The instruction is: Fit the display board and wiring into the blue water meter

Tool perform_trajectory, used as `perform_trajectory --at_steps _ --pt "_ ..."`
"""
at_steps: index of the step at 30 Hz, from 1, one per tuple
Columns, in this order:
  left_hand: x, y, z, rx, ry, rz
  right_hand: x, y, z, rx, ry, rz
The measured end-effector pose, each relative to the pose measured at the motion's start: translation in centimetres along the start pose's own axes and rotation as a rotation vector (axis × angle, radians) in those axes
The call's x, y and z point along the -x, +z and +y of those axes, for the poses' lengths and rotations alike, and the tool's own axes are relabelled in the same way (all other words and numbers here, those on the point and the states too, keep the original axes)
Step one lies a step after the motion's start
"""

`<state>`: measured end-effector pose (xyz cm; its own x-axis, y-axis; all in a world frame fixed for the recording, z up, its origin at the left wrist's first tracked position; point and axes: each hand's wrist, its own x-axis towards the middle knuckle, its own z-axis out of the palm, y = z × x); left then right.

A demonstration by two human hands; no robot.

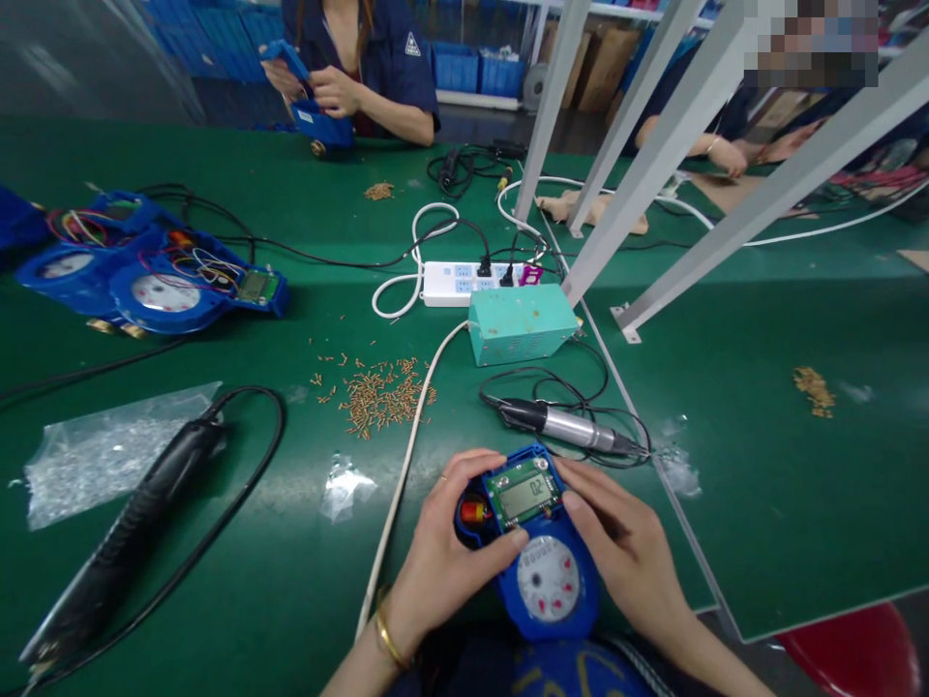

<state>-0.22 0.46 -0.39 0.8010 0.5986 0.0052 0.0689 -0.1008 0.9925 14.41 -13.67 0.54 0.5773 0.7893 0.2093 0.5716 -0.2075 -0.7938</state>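
Note:
Both my hands grip a blue water meter point(548, 579) at the table's near edge. My left hand point(442, 552) wraps its left side, next to a red and yellow component point(475, 511). My right hand point(624, 532) holds its right side. A green circuit board with a lit LCD point(523, 494) sits on top, above the round dial. A silver and black electric screwdriver point(558, 424) lies just beyond my right hand. A black electric screwdriver point(123, 523) lies farther left.
Small brass pins point(377, 402) lie scattered ahead, and a bag of screws point(94, 455) lies left. Two open blue meters point(145, 281) with wires sit far left. A teal box point(519, 324) and power strip point(457, 283) stand ahead. A co-worker's hands point(319, 97) hold a blue part.

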Motion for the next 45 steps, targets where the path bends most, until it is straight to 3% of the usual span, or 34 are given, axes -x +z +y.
perform_trajectory --at_steps 3,7,10,14,17,20,24,27,31,36,41,45 --pt "0.2 0.3 0.2 -0.010 -0.011 0.037 -0.1 0.4 0.5 -0.210 0.151 -0.055" --pt "0.4 0.7 0.3 -0.018 -0.018 0.087 -0.2 0.5 1.0 -0.339 0.219 -0.094" --pt "0.6 0.7 0.1 -0.017 -0.007 0.108 -0.6 0.2 1.1 -0.351 0.206 -0.131" --pt "0.8 0.6 0.0 0.016 0.007 0.106 -1.4 -0.9 0.9 -0.364 0.153 -0.285" --pt "0.8 0.6 0.0 0.029 -0.001 0.099 -2.3 -1.8 0.7 -0.237 0.124 -0.371" --pt "0.7 0.6 0.2 0.016 -0.001 0.082 -3.4 -2.7 0.6 -0.046 0.002 -0.433" --pt "0.7 0.4 0.2 -0.002 0.028 0.076 -4.9 -3.6 0.4 0.284 -0.299 -0.507" --pt "0.6 0.2 0.2 -0.005 0.056 0.068 -5.3 -3.8 0.0 0.515 -0.498 -0.487" --pt "0.6 0.1 0.2 -0.014 0.058 0.050 -4.8 -3.6 -0.6 0.586 -0.579 -0.452" --pt "1.1 0.6 0.0 0.037 0.036 0.052 -4.4 -3.7 0.1 0.402 -0.399 -0.476" --pt "1.4 1.6 -0.4 0.074 0.058 0.153 -5.4 -3.6 1.7 -0.003 -0.092 -0.653" --pt "1.4 1.9 -0.3 0.054 0.059 0.157 -5.0 -2.6 3.0 -0.340 0.101 -0.710"
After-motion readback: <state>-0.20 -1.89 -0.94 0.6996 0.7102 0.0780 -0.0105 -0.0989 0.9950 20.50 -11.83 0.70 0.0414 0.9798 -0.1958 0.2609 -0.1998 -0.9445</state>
